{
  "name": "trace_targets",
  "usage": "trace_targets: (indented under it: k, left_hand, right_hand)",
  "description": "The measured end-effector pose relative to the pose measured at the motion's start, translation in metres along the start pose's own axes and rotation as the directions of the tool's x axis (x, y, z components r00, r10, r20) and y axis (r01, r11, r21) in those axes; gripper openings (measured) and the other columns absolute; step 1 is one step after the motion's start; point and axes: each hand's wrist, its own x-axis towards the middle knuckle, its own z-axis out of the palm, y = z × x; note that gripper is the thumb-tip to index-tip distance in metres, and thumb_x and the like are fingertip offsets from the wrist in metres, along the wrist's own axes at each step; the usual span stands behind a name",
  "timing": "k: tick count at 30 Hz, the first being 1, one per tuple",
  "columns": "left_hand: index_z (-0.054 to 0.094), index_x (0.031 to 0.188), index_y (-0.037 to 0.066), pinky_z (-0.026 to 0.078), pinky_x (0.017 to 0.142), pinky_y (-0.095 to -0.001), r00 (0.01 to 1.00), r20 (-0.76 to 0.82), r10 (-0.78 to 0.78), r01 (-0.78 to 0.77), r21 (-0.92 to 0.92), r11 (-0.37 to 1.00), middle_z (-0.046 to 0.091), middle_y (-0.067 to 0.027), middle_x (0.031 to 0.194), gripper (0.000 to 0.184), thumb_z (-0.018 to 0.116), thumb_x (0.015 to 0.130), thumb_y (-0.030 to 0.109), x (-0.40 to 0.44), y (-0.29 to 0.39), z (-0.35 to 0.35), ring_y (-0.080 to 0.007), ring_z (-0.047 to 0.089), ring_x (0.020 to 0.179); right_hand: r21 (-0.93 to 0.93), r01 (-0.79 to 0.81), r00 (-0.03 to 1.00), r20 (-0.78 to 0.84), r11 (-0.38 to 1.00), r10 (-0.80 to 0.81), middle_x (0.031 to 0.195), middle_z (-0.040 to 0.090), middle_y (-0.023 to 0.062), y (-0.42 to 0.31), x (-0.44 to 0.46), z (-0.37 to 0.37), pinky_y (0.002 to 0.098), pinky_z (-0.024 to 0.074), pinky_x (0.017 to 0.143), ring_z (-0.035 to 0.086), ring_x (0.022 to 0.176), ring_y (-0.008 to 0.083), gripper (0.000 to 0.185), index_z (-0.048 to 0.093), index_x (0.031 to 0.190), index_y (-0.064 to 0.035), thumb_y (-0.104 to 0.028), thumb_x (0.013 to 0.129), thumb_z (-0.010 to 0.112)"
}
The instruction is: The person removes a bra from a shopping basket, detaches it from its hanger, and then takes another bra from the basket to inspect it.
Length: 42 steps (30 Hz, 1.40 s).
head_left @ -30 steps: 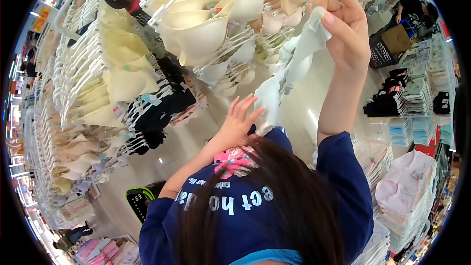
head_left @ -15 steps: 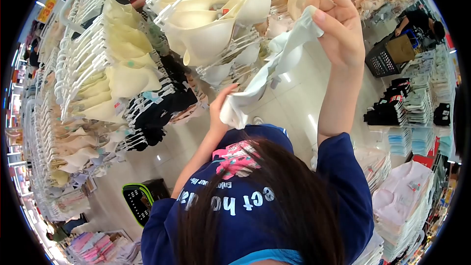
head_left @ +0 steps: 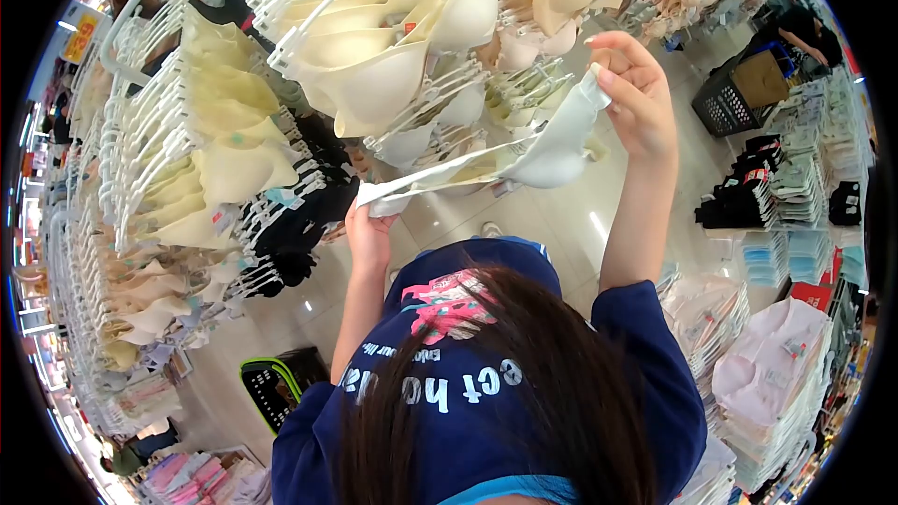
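A pale white bra [head_left: 552,148] is stretched out between my two hands in front of the hanging racks. My right hand [head_left: 633,93] pinches its upper end between thumb and fingers, with the arm raised. On the other side, my left hand [head_left: 369,232] grips the opposite end, lower and nearer the cream bras [head_left: 360,75] on white hangers. The fingers of my left hand are partly hidden behind the fabric. The middle of the bra hangs in a loose curve over the floor.
Yellow bras [head_left: 229,154] and black garments [head_left: 290,215] hang at the left. A black basket with a green rim [head_left: 271,393] stands on the floor [head_left: 552,234]. Folded garments [head_left: 772,365] are stacked at the right. A person [head_left: 809,37] is beside a dark basket [head_left: 725,103] at upper right.
My left hand has moved up and left with its end of the bra, stretching it more sideways. My right hand has come down and slightly left, still pinching the other end.
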Motion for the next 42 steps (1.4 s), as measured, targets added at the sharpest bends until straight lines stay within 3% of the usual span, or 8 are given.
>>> trace_targets:
  k: [9,18,21,25,29,34,39,42]
  left_hand:
    - [0.047,0.075,0.004,0.042,0.058,-0.0272,0.947,0.28,-0.155,0.16,0.006,0.987,0.048,-0.0059,0.061,0.018,0.041,0.085,0.017,0.012,0.031,-0.007,-0.0133,0.048,0.057]
    - [0.05,0.07,0.005,0.036,0.047,-0.0198,0.988,0.126,-0.085,0.019,0.452,0.892,0.048,0.0002,0.056,0.016,0.053,0.082,0.014,0.004,0.066,-0.009,-0.0069,0.045,0.048]
    - [0.05,0.069,0.005,0.038,0.051,-0.0206,0.943,0.241,-0.228,0.12,0.394,0.911,0.047,0.0004,0.055,0.017,0.053,0.082,0.015,0.008,0.07,-0.02,-0.0068,0.044,0.049]
    - [0.049,0.073,0.005,0.043,0.068,-0.028,0.873,0.432,-0.228,0.299,-0.103,0.949,0.045,0.0,0.059,0.017,0.052,0.084,0.018,0.0,0.073,-0.013,-0.0101,0.044,0.059]
    - [0.053,0.093,0.005,0.042,0.076,-0.03,0.807,0.482,-0.34,0.569,-0.483,0.666,0.05,0.0018,0.064,0.021,0.043,0.09,0.023,0.008,0.063,-0.008,-0.0109,0.047,0.063]
    - [0.054,0.095,0.005,0.044,0.084,-0.0346,0.976,0.076,-0.206,0.219,-0.342,0.914,0.059,-0.0018,0.078,0.016,0.047,0.088,0.017,-0.01,0.048,0.014,-0.0158,0.057,0.081]
    - [0.054,0.096,-0.002,0.046,0.078,-0.0316,0.997,0.075,0.026,-0.031,0.06,0.998,0.06,-0.008,0.083,0.016,0.05,0.086,0.01,-0.029,0.027,0.036,-0.0171,0.058,0.08]
    - [0.055,0.094,-0.004,0.047,0.075,-0.0303,0.99,-0.007,0.143,-0.141,0.148,0.979,0.06,-0.0114,0.086,0.015,0.05,0.086,0.008,-0.036,0.011,0.047,-0.0167,0.058,0.077]
  right_hand:
    - [-0.001,-0.078,0.994,-0.082,0.997,0.078,0.068,0.049,-0.005,0.026,-0.015,-0.019,0.0163,0.0275,0.049,0.04,0.058,0.0014,0.025,0.054,0.103,-0.0019,-0.006,0.078,0.058]
    - [0.123,-0.198,0.952,-0.213,0.972,0.221,0.071,0.049,-0.0059,0.076,-0.033,-0.055,0.0146,0.0258,0.046,0.036,0.055,-0.0001,0.024,0.054,0.102,-0.0024,-0.004,0.078,0.057]
    - [0.149,-0.233,0.937,-0.23,0.961,0.263,0.068,0.047,-0.0055,0.088,-0.036,-0.061,0.0153,0.0251,0.045,0.035,0.052,0.0003,0.023,0.053,0.102,-0.002,-0.004,0.079,0.056]
    - [0.179,-0.267,0.919,-0.249,0.947,0.306,0.064,0.045,-0.0047,0.1,-0.037,-0.069,0.0164,0.0245,0.044,0.033,0.051,0.0013,0.023,0.052,0.103,-0.0008,-0.005,0.081,0.055]
    - [0.229,-0.274,0.918,-0.229,0.934,0.325,0.067,0.049,-0.0056,0.114,-0.037,-0.077,0.0141,0.0229,0.043,0.034,0.049,-0.0002,0.021,0.054,0.1,-0.0039,-0.004,0.079,0.056]
    - [0.123,-0.353,0.904,-0.211,0.927,0.372,0.066,0.05,-0.0063,0.128,-0.04,-0.084,0.0159,0.0267,0.045,0.037,0.051,0.0006,0.02,0.056,0.098,-0.0053,-0.006,0.079,0.057]
    - [-0.146,-0.431,0.901,-0.029,0.89,0.432,0.068,0.051,-0.0067,0.152,-0.056,-0.089,0.0182,0.0359,0.056,0.045,0.062,0.0023,0.017,0.057,0.092,-0.0074,-0.009,0.076,0.06]
    - [-0.485,-0.205,0.916,0.213,0.85,0.342,0.077,0.055,-0.0015,0.166,-0.063,-0.094,0.0239,0.0394,0.067,0.05,0.074,0.0089,0.022,0.055,0.093,-0.0076,-0.01,0.072,0.06]
